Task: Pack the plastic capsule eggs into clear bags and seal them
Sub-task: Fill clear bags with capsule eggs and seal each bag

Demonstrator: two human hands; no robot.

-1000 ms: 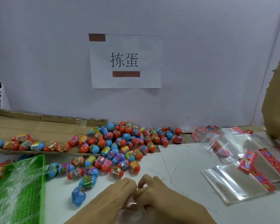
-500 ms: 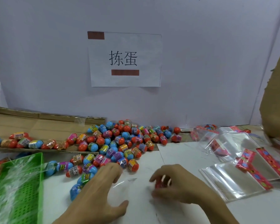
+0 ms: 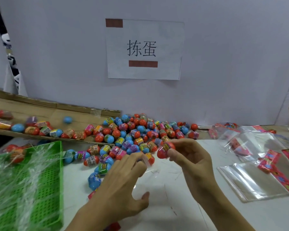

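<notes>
The right hand [image 3: 192, 162] was raised a little above the white worktop [image 3: 182, 212], its thumb and fingers pinching a red capsule egg [image 3: 164, 150] with a yellow printed band, held at the near edge of the heap. The left hand [image 3: 123, 184] lay lower and to the left, fingers reaching forward and curled at the tips around the mouth of a clear bag [image 3: 150, 170]; the thin film was hard to make out against the white surface, so how much of it the fingers had gathered could not be told. The thumb of that hand stuck out to the side, apart from the fingers. Behind both hands a loose pile of capsule eggs [image 3: 137, 134], red and blue with coloured wrappers, spread across the worktop up to the grey wall, and more of them lay in a row on a flattened cardboard sheet [image 3: 45, 112] that sloped along the left. A green perforated basket [image 3: 40, 185] stood at the near left, draped with crinkled clear film, with a few packed eggs resting at its far end. To the right a stack of empty clear bags [image 3: 250, 180] with red patterned header strips lay flat, and further back more bags sat in a looser jumble. A white paper sign [image 3: 144, 49] with two printed characters and two brown tape strips was stuck on the wall above the pile.
</notes>
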